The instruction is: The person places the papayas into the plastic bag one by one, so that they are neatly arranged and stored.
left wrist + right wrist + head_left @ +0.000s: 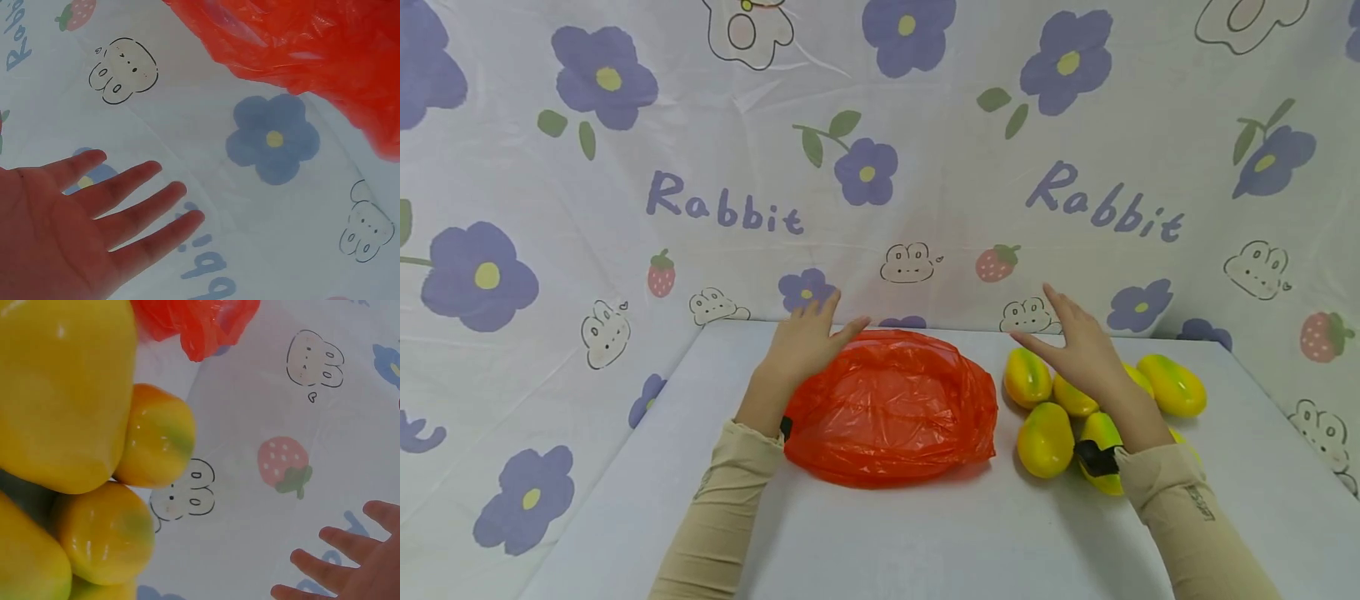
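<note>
A red plastic bag (pixel 895 408) lies on the white table, its mouth spread wide. My left hand (pixel 805 346) hovers over the bag's left edge; the left wrist view shows its fingers (pixel 150 240) straight and apart, holding nothing. Above the pile of yellow mangoes (pixel 1045 440) on the right is my right hand (pixel 1084 354), its thumb and fingers spread with nothing in them. In the right wrist view, mangoes (pixel 69 381) fill the left side while the extended fingers (pixel 325 572) show at lower right. My right forearm hides part of the pile.
The white table (pixel 925 542) reaches back to a patterned cloth (pixel 910 108) with purple flowers, rabbits and strawberries. This cloth also hangs along both sides. One mango (pixel 1172 385) lies at the far right of the pile.
</note>
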`<state>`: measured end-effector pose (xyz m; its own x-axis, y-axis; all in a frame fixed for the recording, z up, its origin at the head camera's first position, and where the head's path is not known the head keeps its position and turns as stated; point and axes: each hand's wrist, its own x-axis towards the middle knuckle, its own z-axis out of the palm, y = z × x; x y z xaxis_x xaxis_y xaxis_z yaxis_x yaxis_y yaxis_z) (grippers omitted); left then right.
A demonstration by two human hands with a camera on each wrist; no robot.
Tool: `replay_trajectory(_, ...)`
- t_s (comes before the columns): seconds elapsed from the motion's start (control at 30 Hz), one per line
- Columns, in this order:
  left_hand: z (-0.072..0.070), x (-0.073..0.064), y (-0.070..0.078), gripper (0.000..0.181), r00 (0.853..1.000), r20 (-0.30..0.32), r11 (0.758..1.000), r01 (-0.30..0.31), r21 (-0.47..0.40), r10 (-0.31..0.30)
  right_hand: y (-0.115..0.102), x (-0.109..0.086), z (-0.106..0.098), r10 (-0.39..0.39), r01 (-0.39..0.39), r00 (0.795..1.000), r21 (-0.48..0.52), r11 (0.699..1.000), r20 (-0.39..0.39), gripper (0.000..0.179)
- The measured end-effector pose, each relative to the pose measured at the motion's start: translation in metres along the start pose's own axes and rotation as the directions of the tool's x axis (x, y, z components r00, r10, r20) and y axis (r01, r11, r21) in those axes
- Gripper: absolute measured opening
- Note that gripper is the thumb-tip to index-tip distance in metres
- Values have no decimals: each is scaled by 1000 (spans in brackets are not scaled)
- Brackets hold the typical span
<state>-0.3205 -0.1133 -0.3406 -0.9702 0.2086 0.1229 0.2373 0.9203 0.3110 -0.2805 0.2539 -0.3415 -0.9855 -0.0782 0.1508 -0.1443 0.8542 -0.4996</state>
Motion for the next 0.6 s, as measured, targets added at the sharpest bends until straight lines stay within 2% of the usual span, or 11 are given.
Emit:
replay_trajectory(0.27, 1, -10, -17, 80, 998, 33, 995, 46, -86, -44, 16, -9, 2, 54, -54, 999, 173, 983, 5, 96)
replay_trajectory(0.47, 7, -13, -38, 81, 996, 49, 991, 81, -107, -76, 29, -22, 2, 101, -98, 995, 217, 971, -4, 94)
replay_trajectory(0.6, 11, -15, -52, 85, 992, 82, 985, 110, -135, -99, 39, -31, 1, 130, -128, 992, 251, 959, 10, 92)
